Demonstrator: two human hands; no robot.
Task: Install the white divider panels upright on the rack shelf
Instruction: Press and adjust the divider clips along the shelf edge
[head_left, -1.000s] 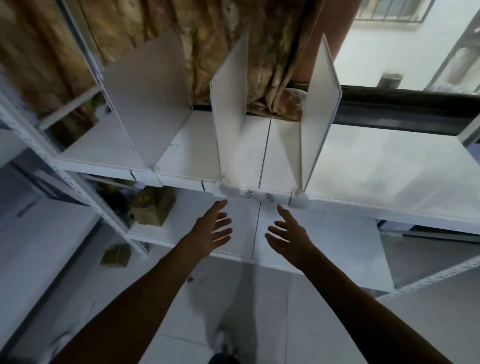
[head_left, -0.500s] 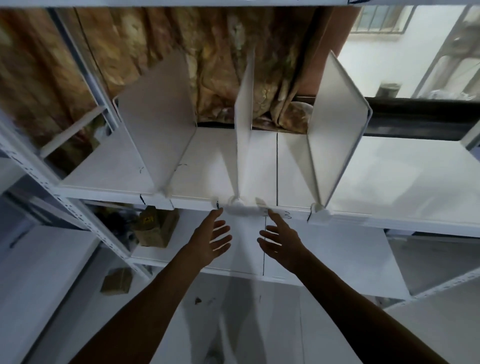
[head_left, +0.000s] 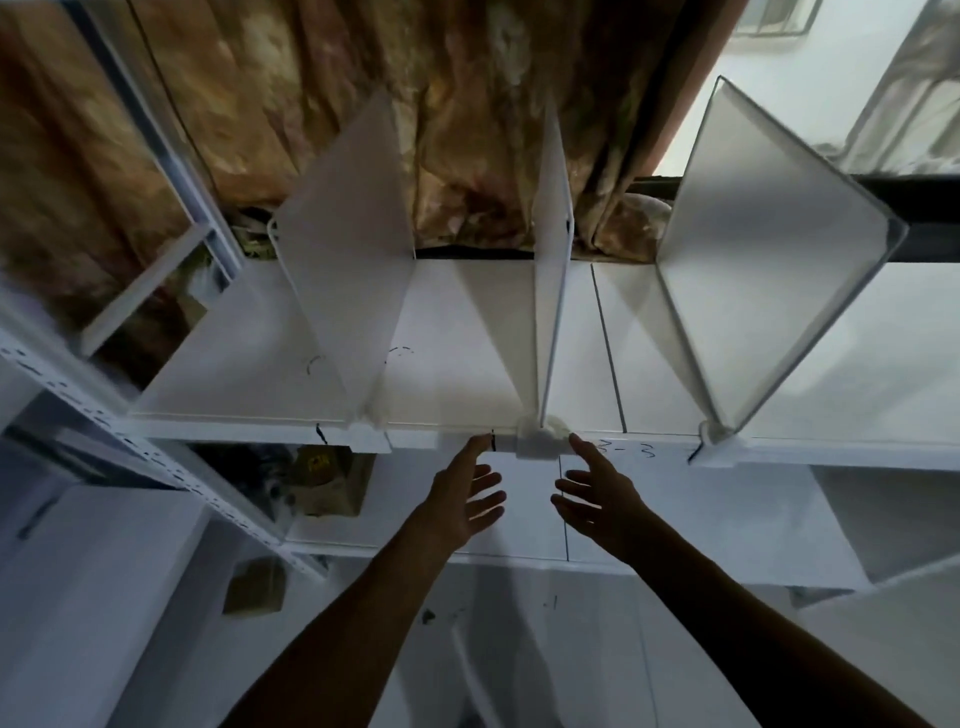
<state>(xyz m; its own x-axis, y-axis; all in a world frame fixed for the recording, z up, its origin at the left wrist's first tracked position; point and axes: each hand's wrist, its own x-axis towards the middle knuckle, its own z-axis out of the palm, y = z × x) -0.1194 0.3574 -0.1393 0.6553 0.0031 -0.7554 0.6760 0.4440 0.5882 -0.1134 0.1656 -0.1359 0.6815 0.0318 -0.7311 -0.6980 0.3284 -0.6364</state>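
Three white divider panels stand upright on the white rack shelf (head_left: 457, 379): a left panel (head_left: 348, 280), a middle panel (head_left: 551, 270) seen nearly edge-on, and a right panel (head_left: 763, 254). Each sits in a white clip at the shelf's front edge; the middle clip (head_left: 540, 441) is straight ahead. My left hand (head_left: 465, 493) reaches up just left of that clip, fingers spread, its fingertip at the shelf's front lip. My right hand (head_left: 597, 499) is just right of the clip, fingers apart as well. Neither hand holds anything.
A perforated rack upright (head_left: 130, 441) runs down the left. A lower shelf (head_left: 701, 525) lies behind my hands, with a brown box (head_left: 327, 483) at its left end. Another box (head_left: 254, 584) sits on the floor. A brown curtain (head_left: 332, 104) hangs behind the rack.
My view has shifted left, so the panels sit further right in the picture. Both hands have risen to the shelf's front edge, either side of the middle clip.
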